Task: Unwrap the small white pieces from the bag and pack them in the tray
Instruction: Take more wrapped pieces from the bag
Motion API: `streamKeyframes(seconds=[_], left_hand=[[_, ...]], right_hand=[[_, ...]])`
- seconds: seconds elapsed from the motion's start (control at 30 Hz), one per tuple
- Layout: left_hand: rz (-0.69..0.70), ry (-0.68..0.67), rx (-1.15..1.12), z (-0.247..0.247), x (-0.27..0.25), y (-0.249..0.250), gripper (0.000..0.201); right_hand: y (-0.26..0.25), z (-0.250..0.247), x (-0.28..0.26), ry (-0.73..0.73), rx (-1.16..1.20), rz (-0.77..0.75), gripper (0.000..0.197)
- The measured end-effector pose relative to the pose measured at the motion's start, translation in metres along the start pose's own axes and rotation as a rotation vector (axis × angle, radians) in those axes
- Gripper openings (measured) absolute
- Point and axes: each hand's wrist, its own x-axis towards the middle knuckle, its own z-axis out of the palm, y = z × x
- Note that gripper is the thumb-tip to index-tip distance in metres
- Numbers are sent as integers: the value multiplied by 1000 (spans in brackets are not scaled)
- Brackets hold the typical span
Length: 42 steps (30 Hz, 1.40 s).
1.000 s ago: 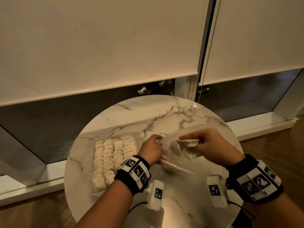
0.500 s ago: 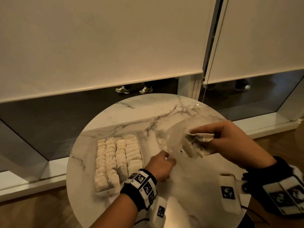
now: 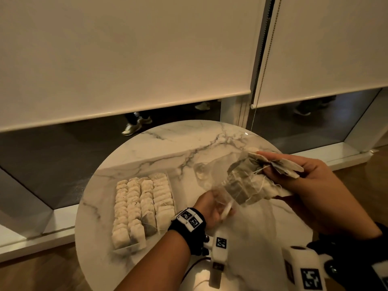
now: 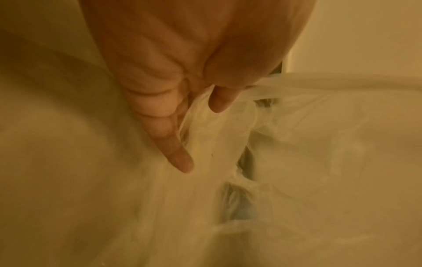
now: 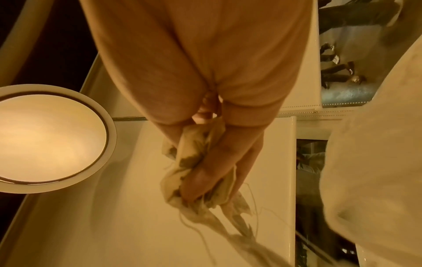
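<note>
My right hand (image 3: 267, 163) grips a bundle of small white pieces (image 3: 251, 185) with strings, lifted above the table's right side. In the right wrist view the fingers (image 5: 200, 178) curl round the same bundle (image 5: 180, 157). The clear plastic bag (image 3: 206, 175) stretches from the bundle's left end down to my left hand (image 3: 219, 207), which pinches its edge. In the left wrist view the fingers (image 4: 180, 159) hold the bag's crumpled film (image 4: 217, 130). The clear tray (image 3: 126, 250) lies at the table's left, filled with rows of white pieces (image 3: 144, 204).
The round marble table (image 3: 168, 148) stands against a low window with roller blinds (image 3: 126, 59) and a bead chain (image 3: 265, 66). People's feet show outside behind the glass. Wooden floor lies on both sides of the table.
My right hand has pulled the bundle up and to the right, out of the bag. My left hand has drawn the bag's edge down towards me.
</note>
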Motion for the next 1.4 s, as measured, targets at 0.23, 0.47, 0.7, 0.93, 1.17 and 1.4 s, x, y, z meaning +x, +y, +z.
streamKeyframes(seconds=[0.23,0.47,0.7,0.93,1.17,1.4], left_hand=[[99,27,-85,1,15,9,52],[136,104,-3,-30,-36,-8,35],[-176,-329,-552,-37,-96,-28,54],[-11,-273,-723,-40,-114,-29,53],[117,-205,-781,-42,-118,-25,29],[104,-198,-801,-52,-119,-30,23]], right_hand=[[13,-1,2,64,52,2,34],[37,9,6,63,98,54,30],[56,41,9,-18,109,90,30],[96,60,6,-140,-232,37,36],[132,82,-5,-284,-610,-126,41],[142,86,-7,-410,-984,-255,46]])
